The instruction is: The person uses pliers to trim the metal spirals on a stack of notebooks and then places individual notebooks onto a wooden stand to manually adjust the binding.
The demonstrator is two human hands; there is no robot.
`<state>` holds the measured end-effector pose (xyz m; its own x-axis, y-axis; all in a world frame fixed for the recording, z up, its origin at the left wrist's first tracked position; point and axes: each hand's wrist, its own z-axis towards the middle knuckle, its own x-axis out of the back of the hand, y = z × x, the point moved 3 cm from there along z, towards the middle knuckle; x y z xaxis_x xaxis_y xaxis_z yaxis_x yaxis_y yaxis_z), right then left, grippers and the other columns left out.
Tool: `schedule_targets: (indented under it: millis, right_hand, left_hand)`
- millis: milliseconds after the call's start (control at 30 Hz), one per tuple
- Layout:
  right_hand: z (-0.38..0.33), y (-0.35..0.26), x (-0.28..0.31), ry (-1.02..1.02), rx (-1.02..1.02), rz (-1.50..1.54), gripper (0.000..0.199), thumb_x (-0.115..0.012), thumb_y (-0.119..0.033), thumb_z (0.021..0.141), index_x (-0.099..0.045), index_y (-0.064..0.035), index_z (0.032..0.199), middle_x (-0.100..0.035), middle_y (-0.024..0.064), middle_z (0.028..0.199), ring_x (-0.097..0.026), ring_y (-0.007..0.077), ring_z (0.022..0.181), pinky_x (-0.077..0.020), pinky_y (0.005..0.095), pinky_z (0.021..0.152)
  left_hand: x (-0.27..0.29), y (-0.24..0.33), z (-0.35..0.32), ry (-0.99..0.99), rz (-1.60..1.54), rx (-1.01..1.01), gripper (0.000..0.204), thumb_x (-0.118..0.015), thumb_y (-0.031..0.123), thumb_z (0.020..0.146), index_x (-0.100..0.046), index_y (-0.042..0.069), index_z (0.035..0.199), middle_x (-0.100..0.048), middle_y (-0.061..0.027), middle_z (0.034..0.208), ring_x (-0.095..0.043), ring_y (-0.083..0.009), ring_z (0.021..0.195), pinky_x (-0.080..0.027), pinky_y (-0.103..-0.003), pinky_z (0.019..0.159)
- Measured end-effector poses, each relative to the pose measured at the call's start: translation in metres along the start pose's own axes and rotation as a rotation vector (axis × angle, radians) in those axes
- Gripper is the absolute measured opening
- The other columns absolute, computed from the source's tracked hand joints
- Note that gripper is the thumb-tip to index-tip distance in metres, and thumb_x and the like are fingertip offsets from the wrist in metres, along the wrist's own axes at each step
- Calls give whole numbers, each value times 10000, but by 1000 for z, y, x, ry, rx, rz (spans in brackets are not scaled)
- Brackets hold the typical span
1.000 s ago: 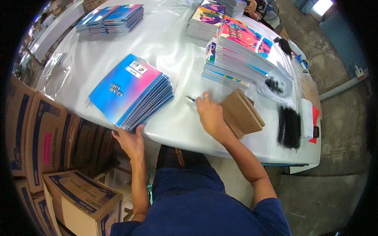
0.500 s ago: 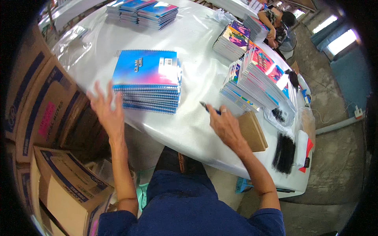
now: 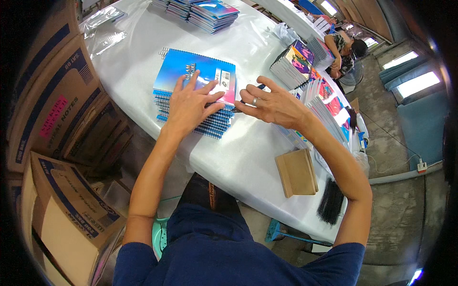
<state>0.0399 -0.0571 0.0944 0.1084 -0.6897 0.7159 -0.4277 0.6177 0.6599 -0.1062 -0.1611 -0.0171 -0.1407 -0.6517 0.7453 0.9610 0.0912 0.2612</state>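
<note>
A stack of blue-and-pink spiral notebooks (image 3: 179, 64) stands on the white-covered table in front of me, wire coils showing along its near side. My left hand (image 3: 193, 102) lies on the top cover with its fingers spread. At the right side of the stack is my right hand (image 3: 272, 102), wearing a ring, its fingers curled round a slim dark hand tool (image 3: 261, 87). The tool's tip is close to the stack's near right corner. Most of the tool is hidden by the fingers, so its exact kind cannot be made out.
More blue notebooks (image 3: 210, 16) are piled at the far edge. Several colourful notebook stacks (image 3: 296, 62) line the right side, near a brown board block (image 3: 296, 174) and a bundle of black wire-like pieces (image 3: 330, 202). Cardboard boxes (image 3: 71, 200) crowd the left. Another person (image 3: 341, 50) sits at far right.
My left hand has moved from beside the stack onto its top cover. My right hand has brought the dark tool up and left to the stack's right side. The view has shifted slightly.
</note>
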Motion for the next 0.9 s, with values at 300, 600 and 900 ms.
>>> schedule_targets:
  millis: [300,600,900]
  right_hand:
    - [10,-38,-4,-301,-341,100,214,-607,-96,809,-642,-20,1006,-605,38,991,-571,176,1010,-459,290,838]
    - [-4,-12,1,41,-51,8,367,-628,-124,827,-563,-100,1188,-565,37,1104,-517,172,1107,-380,392,1011]
    - [-8,-38,-11,31,-128,-19,247,-608,-110,803,-610,-19,1033,-584,70,1051,-546,205,1059,-444,346,907]
  left_hand:
    - [-2,-2,-1,2,1,2,395,-584,501,872,-681,272,1178,-607,26,1294,-418,-354,1320,-273,-524,1095]
    - [3,0,-2,-42,-15,5,471,-654,509,794,-663,279,1205,-577,27,1337,-405,-349,1332,-266,-527,1097]
    - [-2,-1,0,-43,1,0,488,-655,518,787,-651,295,1221,-576,33,1339,-389,-350,1346,-270,-520,1094]
